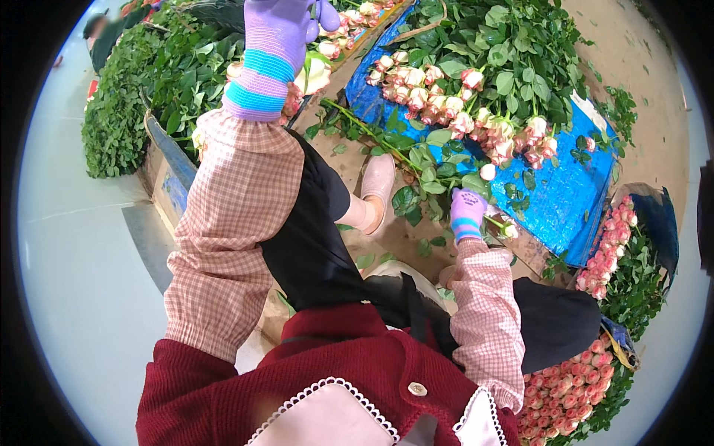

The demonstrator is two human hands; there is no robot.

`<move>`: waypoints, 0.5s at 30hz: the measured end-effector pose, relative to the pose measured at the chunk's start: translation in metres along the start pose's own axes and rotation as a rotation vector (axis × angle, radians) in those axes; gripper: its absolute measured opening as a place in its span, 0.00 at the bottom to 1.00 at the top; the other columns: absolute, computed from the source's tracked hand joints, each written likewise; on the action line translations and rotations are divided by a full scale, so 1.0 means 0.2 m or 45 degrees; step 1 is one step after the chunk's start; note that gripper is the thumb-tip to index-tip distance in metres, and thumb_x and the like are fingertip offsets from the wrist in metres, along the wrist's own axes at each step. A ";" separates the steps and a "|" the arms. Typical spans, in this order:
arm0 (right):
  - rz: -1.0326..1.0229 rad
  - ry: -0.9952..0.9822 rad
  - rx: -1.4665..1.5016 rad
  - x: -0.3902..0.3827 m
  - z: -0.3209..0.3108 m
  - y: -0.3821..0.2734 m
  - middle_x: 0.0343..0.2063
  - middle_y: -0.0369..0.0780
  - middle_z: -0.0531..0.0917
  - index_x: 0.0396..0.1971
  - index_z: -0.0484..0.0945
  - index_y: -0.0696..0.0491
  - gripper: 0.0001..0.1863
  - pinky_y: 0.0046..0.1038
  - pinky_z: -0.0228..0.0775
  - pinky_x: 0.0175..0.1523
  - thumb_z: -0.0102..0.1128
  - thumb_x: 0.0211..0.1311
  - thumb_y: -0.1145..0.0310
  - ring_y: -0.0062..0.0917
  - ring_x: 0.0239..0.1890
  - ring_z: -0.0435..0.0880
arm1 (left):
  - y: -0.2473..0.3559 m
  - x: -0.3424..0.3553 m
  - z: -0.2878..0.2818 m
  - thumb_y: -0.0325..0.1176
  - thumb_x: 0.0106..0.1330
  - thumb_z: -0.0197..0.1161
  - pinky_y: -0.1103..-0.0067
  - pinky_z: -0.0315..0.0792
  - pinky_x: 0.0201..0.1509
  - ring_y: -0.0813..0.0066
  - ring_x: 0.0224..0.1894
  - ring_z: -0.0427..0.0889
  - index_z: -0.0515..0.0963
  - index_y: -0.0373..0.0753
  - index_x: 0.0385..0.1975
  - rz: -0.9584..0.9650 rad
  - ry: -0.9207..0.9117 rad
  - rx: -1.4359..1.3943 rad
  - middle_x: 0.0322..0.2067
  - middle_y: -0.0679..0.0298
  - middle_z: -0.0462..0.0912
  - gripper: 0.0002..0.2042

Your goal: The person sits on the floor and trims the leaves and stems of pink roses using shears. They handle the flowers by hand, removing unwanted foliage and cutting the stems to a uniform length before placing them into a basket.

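Note:
My right hand (468, 208), in a purple glove with a blue-banded cuff, is closed around a leafy rose (509, 230). Its pale head pokes out beside the hand, and leafy stems stretch away to the upper left. Far forward on the left, my left hand (279, 33) wears a matching glove. The upper edge cuts off most of its fingers, so its grip is hidden. Just below its fingers sits a cream-white rose (316, 74). Ahead of my right hand, pink-edged cream roses (446, 104) lie in a heap on a blue sheet (554, 201).
Thick leafy greenery (123, 111) fills the left behind a board edge. At the right stand wrapped bunches of pink roses (613, 245) and coral roses (569, 394). Loose leaves litter the brown floor around my pink shoe (379, 182). Another person (108, 37) is at the far upper left.

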State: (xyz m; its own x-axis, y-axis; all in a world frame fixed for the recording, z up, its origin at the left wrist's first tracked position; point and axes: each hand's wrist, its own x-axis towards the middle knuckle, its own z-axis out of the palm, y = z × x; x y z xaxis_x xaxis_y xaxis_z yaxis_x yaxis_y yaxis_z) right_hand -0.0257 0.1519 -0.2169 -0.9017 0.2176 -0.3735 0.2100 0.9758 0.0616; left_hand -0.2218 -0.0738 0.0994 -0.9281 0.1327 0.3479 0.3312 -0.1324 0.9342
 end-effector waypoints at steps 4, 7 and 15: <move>-0.008 0.079 0.029 0.01 -0.01 -0.06 0.28 0.39 0.81 0.26 0.79 0.48 0.10 0.37 0.68 0.33 0.46 0.52 0.69 0.33 0.33 0.80 | 0.01 0.01 0.04 0.42 0.64 0.53 0.91 0.57 0.11 0.85 0.12 0.69 0.69 0.36 0.48 -0.032 -0.051 -0.031 0.26 0.61 0.78 0.18; 0.033 0.045 0.067 0.01 -0.02 -0.08 0.27 0.41 0.81 0.25 0.80 0.50 0.10 0.37 0.68 0.31 0.48 0.50 0.71 0.34 0.32 0.80 | 0.02 0.00 0.08 0.41 0.64 0.51 0.90 0.55 0.11 0.86 0.11 0.68 0.68 0.36 0.49 -0.047 0.006 0.141 0.27 0.62 0.79 0.19; 0.094 0.024 0.236 0.00 0.02 -0.10 0.31 0.41 0.80 0.29 0.80 0.51 0.10 0.36 0.70 0.33 0.48 0.51 0.73 0.32 0.35 0.80 | 0.03 0.01 0.03 0.33 0.68 0.40 0.92 0.46 0.16 0.92 0.15 0.53 0.63 0.39 0.56 0.067 -0.247 0.678 0.39 0.69 0.78 0.18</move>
State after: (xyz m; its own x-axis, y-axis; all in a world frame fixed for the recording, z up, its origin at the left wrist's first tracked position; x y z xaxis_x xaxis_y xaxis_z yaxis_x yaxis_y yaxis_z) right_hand -0.0284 0.1329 -0.2214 -0.8878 0.2903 -0.3571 0.3401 0.9366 -0.0840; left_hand -0.2206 -0.0690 0.1059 -0.8763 0.3241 0.3564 0.4631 0.3634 0.8084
